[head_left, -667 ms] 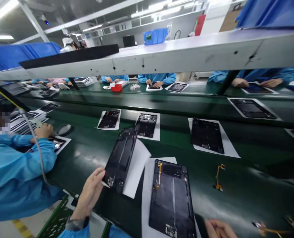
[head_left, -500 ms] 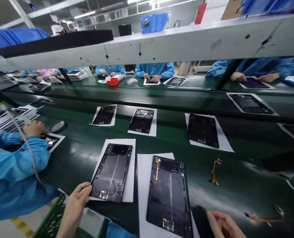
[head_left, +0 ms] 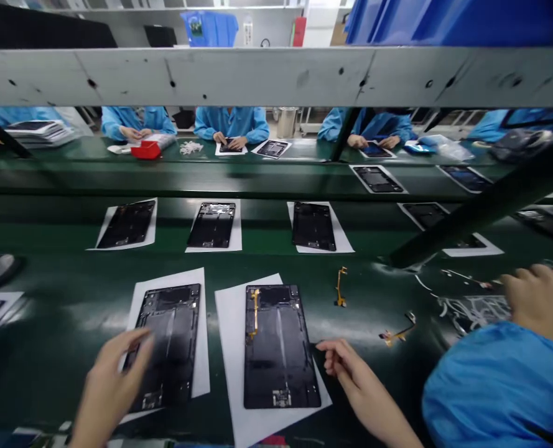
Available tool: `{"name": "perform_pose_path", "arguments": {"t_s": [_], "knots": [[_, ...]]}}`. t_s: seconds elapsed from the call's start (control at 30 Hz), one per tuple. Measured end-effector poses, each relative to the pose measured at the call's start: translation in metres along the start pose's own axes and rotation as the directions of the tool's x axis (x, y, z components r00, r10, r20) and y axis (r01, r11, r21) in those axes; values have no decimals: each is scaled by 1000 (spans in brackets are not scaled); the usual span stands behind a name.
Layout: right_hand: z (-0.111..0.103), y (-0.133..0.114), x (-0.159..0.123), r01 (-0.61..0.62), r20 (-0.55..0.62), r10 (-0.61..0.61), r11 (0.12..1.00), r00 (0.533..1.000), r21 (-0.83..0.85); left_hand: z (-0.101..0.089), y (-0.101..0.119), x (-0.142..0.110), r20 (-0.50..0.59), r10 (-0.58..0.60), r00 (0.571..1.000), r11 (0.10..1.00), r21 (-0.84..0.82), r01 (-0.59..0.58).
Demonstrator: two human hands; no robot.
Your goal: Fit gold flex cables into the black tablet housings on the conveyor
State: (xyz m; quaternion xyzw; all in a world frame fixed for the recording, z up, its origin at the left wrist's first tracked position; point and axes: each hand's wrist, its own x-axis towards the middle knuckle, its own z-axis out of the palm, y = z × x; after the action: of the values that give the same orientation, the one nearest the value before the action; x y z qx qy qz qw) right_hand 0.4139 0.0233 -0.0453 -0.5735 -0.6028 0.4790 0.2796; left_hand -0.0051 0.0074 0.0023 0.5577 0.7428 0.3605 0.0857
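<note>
Two black tablet back frames lie on white paper sheets in front of me on the green belt. My left hand (head_left: 112, 379) hovers over the near edge of the left frame (head_left: 168, 330), fingers spread, blurred by motion, holding nothing. My right hand (head_left: 346, 367) rests beside the right edge of the right frame (head_left: 278, 348), fingers loosely curled and apart, with nothing in it. That right frame carries an orange flex cable (head_left: 255, 311) along its left side. Two loose orange flex cables (head_left: 340, 286) (head_left: 400, 333) lie on the belt to the right.
Three more frames on paper (head_left: 213, 225) sit on the belt farther back. A neighbour's blue sleeve (head_left: 495, 386) and hand (head_left: 540, 298) fill the right, near white wire bits (head_left: 472, 308). A grey shelf beam (head_left: 276, 74) spans overhead. Workers in blue sit across the far belt.
The view swung right and down. My left hand set the left frame flat on its paper, let go and now hovers over it. My right hand moved up beside the right frame.
</note>
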Motion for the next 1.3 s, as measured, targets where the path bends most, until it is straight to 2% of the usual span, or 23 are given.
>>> {"name": "perform_pose_path", "arguments": {"t_s": [0.03,0.1,0.17,0.23,0.33,0.4,0.47,0.63,0.77,0.9,1.03,1.13,1.2,1.3], "knots": [[-2,0,0,-11,42,9,999,999,36,22,10,14,130,118,984,993,-12,-118],[-2,6,5,-59,54,54,994,997,96,69,30,43,324,278,905,954,20,-300],[2,15,17,-90,-26,93,991,995,102,110,48,70,534,271,801,905,143,-401],[5,24,33,-98,-145,100,995,984,20,136,59,92,615,236,752,901,152,-407],[9,25,65,-108,-267,62,981,962,-164,153,64,113,691,191,697,912,139,-387],[13,19,88,-116,-294,36,959,955,-259,159,63,121,715,190,673,914,121,-388],[18,9,107,-88,-285,-3,947,958,-308,164,63,126,715,212,666,911,103,-400],[24,-8,129,62,-79,-76,985,994,-158,170,64,136,702,286,653,897,42,-439],[15,-14,118,70,3,-70,998,998,-1,157,58,132,648,373,664,879,-17,-476],[4,-24,99,39,137,-43,999,990,33,146,53,106,583,445,680,855,-49,-517],[-2,-33,85,-123,93,120,992,988,23,146,47,75,488,473,733,847,-23,-531],[1,-41,77,-149,27,149,989,989,23,145,43,60,406,474,781,859,-20,-511],[7,-47,73,-112,-5,112,994,994,10,141,42,54,387,530,754,826,-38,-562],[19,-58,69,-24,-10,24,998,1000,-56,132,40,50,442,629,639,733,-65,-677]]}}
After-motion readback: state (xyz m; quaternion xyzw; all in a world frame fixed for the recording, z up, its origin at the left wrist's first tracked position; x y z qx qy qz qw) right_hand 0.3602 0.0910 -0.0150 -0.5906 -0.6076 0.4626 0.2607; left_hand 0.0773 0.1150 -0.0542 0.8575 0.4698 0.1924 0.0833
